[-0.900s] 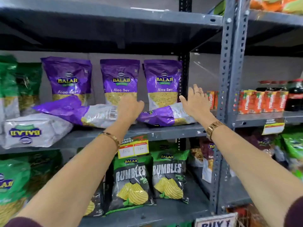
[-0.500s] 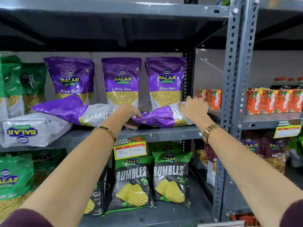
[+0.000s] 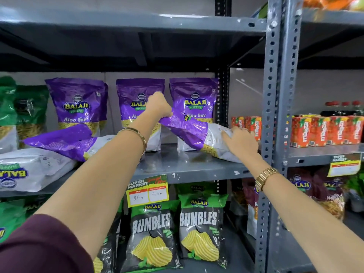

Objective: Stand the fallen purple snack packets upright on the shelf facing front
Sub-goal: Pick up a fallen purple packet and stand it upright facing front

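Both my hands hold one fallen purple packet, tilted with its purple top raised to the left and its white bottom low on the right. My left hand grips the top edge. My right hand holds the bottom end just above the grey shelf. A second fallen purple packet lies flat to the left, back side up. Three purple Aloo Sev packets stand upright behind: left, middle partly hidden by my left hand, right.
A white packet lies upside down at the shelf's left front, green packets behind it. A perforated grey upright borders the right, with orange juice cartons beyond. Rumbles chip bags fill the lower shelf.
The right-hand fallen packet was lying flat; both hands closed on its ends and lifted its purple top up off the shelf, tilting it. The left packet has not moved.
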{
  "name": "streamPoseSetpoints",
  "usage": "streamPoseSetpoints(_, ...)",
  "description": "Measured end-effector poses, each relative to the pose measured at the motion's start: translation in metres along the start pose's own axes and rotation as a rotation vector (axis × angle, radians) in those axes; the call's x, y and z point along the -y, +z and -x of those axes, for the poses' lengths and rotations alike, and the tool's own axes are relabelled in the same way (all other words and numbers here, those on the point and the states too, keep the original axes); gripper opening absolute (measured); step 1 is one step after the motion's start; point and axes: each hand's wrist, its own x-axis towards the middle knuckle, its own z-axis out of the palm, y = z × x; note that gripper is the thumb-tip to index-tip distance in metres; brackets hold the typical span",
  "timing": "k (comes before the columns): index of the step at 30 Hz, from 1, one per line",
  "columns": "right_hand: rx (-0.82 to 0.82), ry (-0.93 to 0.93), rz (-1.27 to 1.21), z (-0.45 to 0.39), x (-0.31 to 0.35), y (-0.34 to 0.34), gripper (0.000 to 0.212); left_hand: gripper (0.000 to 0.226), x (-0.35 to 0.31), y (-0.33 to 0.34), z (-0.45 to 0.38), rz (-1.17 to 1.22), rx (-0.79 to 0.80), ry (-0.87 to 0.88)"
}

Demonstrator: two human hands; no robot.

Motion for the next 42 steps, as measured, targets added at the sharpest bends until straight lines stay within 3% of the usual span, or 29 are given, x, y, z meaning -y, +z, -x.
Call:
streamPoseSetpoints(2, -0.005, 0.019, -0.078, -0.001, -0.003, -0.001, 0.053, 0.039, -0.006, 0.005, -0.014, -0.073, -0.022, 0.051)
streamPoseSetpoints(15, 0.018, 0.035, -0.564, 0.002, 0.008, 0.024, 0.034, 0.033, -0.063, 0.005, -0.066, -0.229, -0.317, 0.488)
streamPoseSetpoints(20, -0.014, 0.046, -0.623, -0.014, 0.022, 0.039, 0.065, 0.033, -0.055, 0.016, -0.089, -0.066, -0.304, 0.517)
streamPoseSetpoints(25, 0.055, 0.122, -0.806, -0.027, 0.037, 0.055, 0.093, 0.031, -0.022, 0.029, -0.114, 0.207, -0.268, 0.502)
streamPoseSetpoints(26, 0.076, 0.123, -0.823, -0.029, 0.038, 0.060, 0.090, 0.032, -0.018, 0.031, -0.116, 0.222, -0.266, 0.517)
streamPoseSetpoints(29, 0.112, 0.058, -0.777, -0.029, 0.039, 0.066, 0.052, 0.037, -0.017, 0.035, -0.118, 0.171, -0.300, 0.577)
streamPoseSetpoints(30, 0.106, 0.026, -0.747, -0.029, 0.037, 0.066, 0.050, 0.043, -0.017, 0.036, -0.117, 0.122, -0.340, 0.580)
streamPoseSetpoints(33, 0.070, -0.036, -0.661, -0.028, 0.036, 0.065, 0.066, 0.065, -0.014, 0.042, -0.111, 0.075, -0.474, 0.510)
streamPoseSetpoints(36, 0.042, -0.042, -0.628, -0.027, 0.033, 0.066, 0.076, 0.073, 0.000, 0.053, -0.105, 0.226, -0.578, 0.393)
streamPoseSetpoints(39, 0.023, -0.056, -0.636, -0.025, 0.033, 0.066, 0.071, 0.074, 0.017, 0.068, -0.097, 0.516, -0.373, 0.203)
streamPoseSetpoints(42, 0.002, -0.072, -0.630, -0.020, 0.036, 0.065, 0.067, 0.067, 0.034, 0.086, -0.085, 0.654, -0.151, -0.032)
